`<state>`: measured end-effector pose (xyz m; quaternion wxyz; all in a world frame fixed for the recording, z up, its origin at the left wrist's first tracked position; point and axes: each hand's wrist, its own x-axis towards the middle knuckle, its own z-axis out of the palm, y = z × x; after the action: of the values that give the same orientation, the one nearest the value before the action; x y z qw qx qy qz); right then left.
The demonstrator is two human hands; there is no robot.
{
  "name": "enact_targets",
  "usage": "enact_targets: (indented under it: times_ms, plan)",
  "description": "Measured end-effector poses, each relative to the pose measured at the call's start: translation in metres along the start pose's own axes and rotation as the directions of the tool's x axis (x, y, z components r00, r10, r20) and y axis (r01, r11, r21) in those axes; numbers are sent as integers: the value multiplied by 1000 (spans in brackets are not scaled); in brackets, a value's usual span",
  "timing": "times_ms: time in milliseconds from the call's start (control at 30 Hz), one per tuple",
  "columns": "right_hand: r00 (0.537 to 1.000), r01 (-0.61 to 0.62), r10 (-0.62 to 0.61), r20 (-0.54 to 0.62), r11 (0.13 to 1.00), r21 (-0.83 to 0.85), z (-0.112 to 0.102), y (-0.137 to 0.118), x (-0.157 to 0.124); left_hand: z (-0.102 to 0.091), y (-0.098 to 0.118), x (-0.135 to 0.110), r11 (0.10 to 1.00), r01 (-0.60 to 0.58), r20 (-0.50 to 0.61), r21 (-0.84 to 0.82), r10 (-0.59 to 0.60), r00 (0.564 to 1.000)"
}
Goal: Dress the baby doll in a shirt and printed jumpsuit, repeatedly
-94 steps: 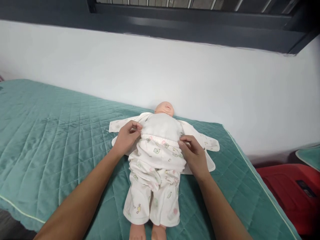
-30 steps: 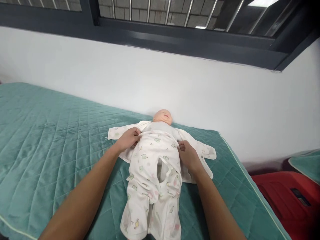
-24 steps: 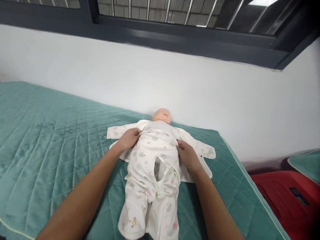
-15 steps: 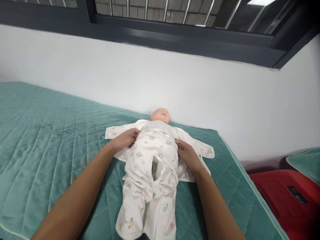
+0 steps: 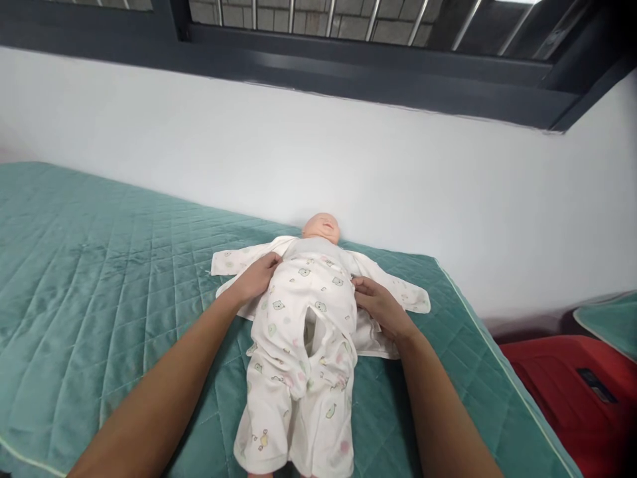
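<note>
A baby doll [image 5: 322,228] lies face up on the green quilted cover, its head near the wall. White printed baby trousers [image 5: 303,332], with a slit at the crotch, are pulled up to its middle over a pale top. A white printed jacket [image 5: 393,285] lies spread open beneath it, both sleeves stretched outward. At the left side of the waist, my left hand [image 5: 259,275] is closed on the edge of the trousers. My right hand [image 5: 381,305] has its fingers curled on the trousers at the opposite side; its fingertips are partly hidden by the cloth.
The green quilted cover [image 5: 124,279] ends on the right at a pale piped edge. Beyond that edge stands a red plastic object [image 5: 557,392] with a green cloth [image 5: 612,322] behind it. A white wall [image 5: 279,153] rises behind the doll, below a dark window frame [image 5: 348,73].
My right hand has shifted slightly outward and lifts the jacket's lower edge less visibly. My left hand has moved a little up along the waist. The doll's pose looks the same.
</note>
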<state>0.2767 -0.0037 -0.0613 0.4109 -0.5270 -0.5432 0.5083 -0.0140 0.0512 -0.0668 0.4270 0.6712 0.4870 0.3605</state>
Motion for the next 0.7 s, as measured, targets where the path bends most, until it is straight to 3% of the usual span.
enact_targets:
  times_ms: [167,333,500,700]
  plan:
    - [1000,15,-17,-14,997,-81,-1,4,3,6,4,-1,994,-2,-103,112,14,995]
    - [998,17,-25,-58,989,-146,0,9,9,-3,5,-3,1000,-18,49,-9,19,999]
    - [989,-15,-15,-145,979,-203,3,12,13,-13,16,-9,994,63,212,-93,-42,976]
    - [976,30,-74,-204,977,-213,8,22,20,-13,15,-6,998,54,177,-29,-48,983]
